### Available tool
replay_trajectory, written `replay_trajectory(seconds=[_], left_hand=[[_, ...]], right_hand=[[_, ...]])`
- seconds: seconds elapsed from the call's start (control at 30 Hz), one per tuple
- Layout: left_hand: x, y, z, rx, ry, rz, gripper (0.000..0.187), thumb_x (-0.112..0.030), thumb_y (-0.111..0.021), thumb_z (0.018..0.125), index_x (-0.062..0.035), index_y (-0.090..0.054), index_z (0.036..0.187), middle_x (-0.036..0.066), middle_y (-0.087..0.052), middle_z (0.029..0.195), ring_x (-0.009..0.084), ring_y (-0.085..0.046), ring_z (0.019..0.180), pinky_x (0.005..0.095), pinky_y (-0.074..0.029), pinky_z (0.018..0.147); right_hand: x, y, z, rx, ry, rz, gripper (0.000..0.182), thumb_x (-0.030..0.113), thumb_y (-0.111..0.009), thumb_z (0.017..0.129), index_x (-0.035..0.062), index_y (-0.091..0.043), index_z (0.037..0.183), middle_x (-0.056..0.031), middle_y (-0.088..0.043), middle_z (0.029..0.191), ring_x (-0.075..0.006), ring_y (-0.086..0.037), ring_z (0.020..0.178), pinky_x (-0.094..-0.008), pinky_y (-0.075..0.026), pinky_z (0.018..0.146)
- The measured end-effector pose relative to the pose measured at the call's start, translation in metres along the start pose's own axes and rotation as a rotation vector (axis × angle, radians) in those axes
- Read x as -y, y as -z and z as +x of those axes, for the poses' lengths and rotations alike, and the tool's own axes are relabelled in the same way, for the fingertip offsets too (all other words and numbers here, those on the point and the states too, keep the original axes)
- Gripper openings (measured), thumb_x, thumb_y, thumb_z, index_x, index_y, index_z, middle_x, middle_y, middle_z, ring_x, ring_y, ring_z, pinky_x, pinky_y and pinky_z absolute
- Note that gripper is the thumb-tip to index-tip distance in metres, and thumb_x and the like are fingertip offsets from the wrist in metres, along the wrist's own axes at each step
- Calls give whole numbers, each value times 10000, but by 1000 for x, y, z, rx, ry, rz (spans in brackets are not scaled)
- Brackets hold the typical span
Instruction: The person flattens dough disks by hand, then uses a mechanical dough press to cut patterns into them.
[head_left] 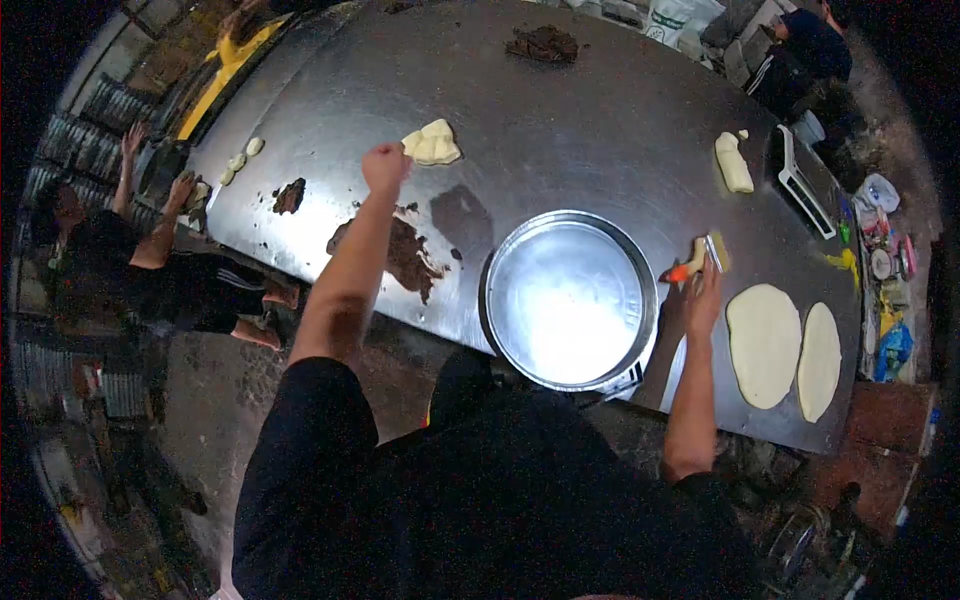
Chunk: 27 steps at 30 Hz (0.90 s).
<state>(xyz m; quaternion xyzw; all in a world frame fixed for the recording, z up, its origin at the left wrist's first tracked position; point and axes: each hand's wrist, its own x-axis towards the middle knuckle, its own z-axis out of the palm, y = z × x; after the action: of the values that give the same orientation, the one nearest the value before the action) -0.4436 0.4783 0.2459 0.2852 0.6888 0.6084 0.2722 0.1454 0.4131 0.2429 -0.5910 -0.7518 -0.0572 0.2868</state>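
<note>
My left hand is closed in a fist beside a cluster of pale dough pieces. Whether anything is inside the fist is hidden. My right hand has its fingers round a flat brush with an orange-tipped handle and a metal band. Below and right of that hand lie a large oval of flattened dough and a narrower one. Between my arms sits a round metal pan, bare and shiny inside. Dark brown filling is smeared on the table under my left forearm.
The metal table holds a brown mound, a dough roll and small dough balls. A white-framed device stands at the right edge. One person is at the left, another at the upper right.
</note>
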Motion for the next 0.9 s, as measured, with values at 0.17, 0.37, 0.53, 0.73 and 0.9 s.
replay_trajectory(seconds=[0.17,0.37,0.53,0.73,0.9], left_hand=[[52,-2,108,63,64,962,467,-460,-566,844,-19,-707,903,145,-692,861,246,-661,780,395,-507,668],[59,-77,72,-44,-189,1000,469,-451,-658,763,-58,-639,1019,159,-658,1005,301,-593,1007,432,-473,821],[39,-67,77,157,161,279,392,-152,-736,715,-64,-553,1051,133,-636,964,295,-631,884,431,-515,740],[-70,23,94,503,203,-472,424,58,-611,779,-82,-527,1170,147,-622,1016,254,-632,903,395,-545,740],[-124,110,130,149,-124,-324,428,-60,-570,862,-73,-476,1279,175,-585,1137,269,-603,1009,385,-532,796]], right_hand=[[75,14,-67,-92,-466,246,469,-21,-512,828,7,-498,1297,-200,-570,1160,-297,-584,995,-353,-496,800],[92,33,-172,-34,-655,292,376,105,-502,900,-15,-534,1255,-136,-636,965,-146,-583,753,-277,-472,618],[85,38,-198,-51,-702,327,366,205,-510,912,-89,-592,1116,-110,-632,760,-173,-569,607,-305,-481,576],[70,34,-189,91,-606,294,324,67,-490,886,-94,-559,1158,-162,-646,940,-157,-580,668,-280,-475,576],[90,58,-159,200,-585,343,290,48,-481,889,-79,-585,1128,-139,-641,908,-161,-595,769,-283,-500,654]])
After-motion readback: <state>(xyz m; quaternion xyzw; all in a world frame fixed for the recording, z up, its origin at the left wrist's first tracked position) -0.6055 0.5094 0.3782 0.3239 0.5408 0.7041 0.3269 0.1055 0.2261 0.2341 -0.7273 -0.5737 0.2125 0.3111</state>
